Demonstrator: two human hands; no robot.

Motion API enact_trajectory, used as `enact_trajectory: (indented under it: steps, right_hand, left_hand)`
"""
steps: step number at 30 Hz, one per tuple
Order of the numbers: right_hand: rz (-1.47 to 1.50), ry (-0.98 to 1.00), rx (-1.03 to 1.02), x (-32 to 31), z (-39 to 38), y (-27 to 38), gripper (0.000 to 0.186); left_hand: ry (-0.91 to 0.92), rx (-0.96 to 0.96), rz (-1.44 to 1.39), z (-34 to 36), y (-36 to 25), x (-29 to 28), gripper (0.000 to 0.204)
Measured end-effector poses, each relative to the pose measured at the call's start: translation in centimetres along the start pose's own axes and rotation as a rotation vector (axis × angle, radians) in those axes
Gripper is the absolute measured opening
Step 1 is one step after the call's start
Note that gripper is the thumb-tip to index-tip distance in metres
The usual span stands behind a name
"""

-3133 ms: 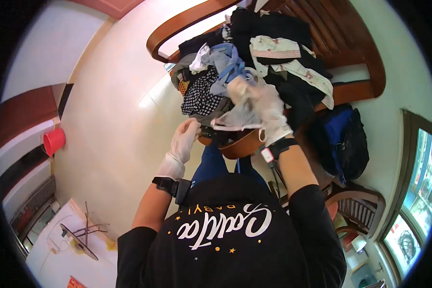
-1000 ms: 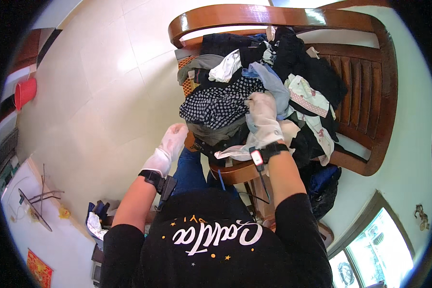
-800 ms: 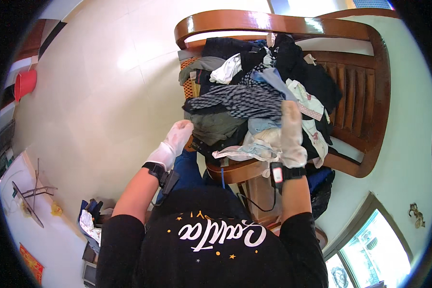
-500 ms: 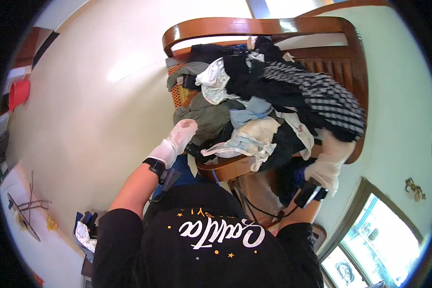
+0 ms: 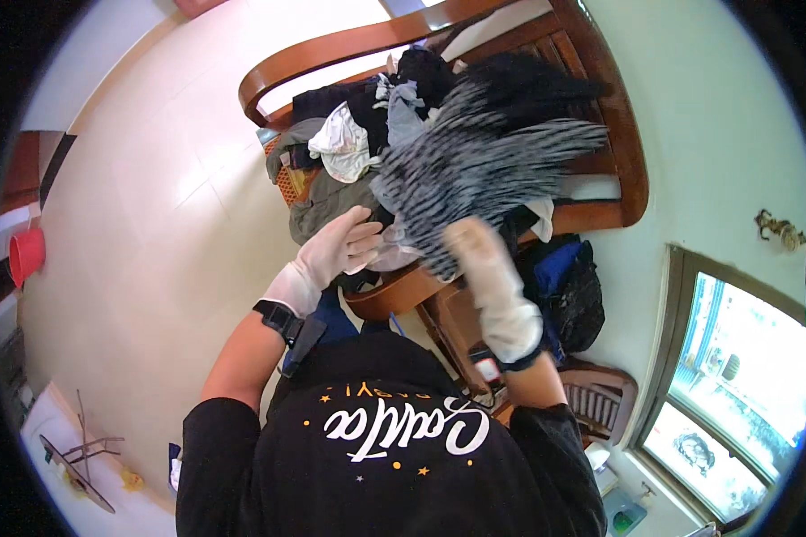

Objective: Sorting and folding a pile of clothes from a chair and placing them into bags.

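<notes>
A black-and-white checkered garment (image 5: pixel 501 161) sweeps over the clothes pile, smeared by motion. At its near corner, my white-gloved right hand (image 5: pixel 484 259) is closed on it, the fingers blurred. My left hand (image 5: pixel 331 246), also gloved in white, is open at the pile's near left edge, its fingers stretched toward the cloth and holding nothing. Beside it lies an olive-grey garment (image 5: pixel 322 204). Farther back in the heap are a white cloth (image 5: pixel 340 148) and a black garment (image 5: pixel 519 89). The checkered garment hides much of the pile's middle.
The clothes lie on a brown wooden bench (image 5: pixel 631 161) with a curved rail. A dark bag with blue (image 5: pixel 571 291) is by its right side. A window (image 5: pixel 725 376) is at the right, a wooden chair (image 5: pixel 600 398) below. At far left stands a red bucket (image 5: pixel 27 257).
My right hand has swung left and inward, pulling the checkered garment across the pile from the right. My left hand's fingers have spread. The whole view has shifted and turned.
</notes>
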State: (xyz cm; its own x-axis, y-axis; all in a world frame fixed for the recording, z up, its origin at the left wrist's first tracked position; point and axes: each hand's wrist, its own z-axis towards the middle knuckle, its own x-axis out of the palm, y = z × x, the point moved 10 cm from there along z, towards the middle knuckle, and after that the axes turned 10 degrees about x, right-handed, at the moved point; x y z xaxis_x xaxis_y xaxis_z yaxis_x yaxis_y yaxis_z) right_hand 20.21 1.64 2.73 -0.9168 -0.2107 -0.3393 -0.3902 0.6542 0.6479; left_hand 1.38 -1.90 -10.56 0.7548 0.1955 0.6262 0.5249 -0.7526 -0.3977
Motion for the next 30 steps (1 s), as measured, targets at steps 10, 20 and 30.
enact_trajectory:
  steps: [10, 20, 30]
  right_hand:
    - [-0.269, -0.096, -0.08, -0.5, 5.6, -8.5, 0.029]
    - [-0.61, -0.353, 0.007, -2.1, 13.4, -5.8, 0.045]
    - [0.844, -0.259, -0.14, -12.4, 3.4, -5.1, 0.033]
  left_hand:
    - [-0.181, 0.049, 0.23, 0.7, 4.7, -0.4, 0.01]
    - [-0.111, 0.071, 0.248, 2.0, 6.5, -3.7, 0.014]
    - [-0.285, 0.11, 0.079, 1.7, 4.6, -6.2, 0.028]
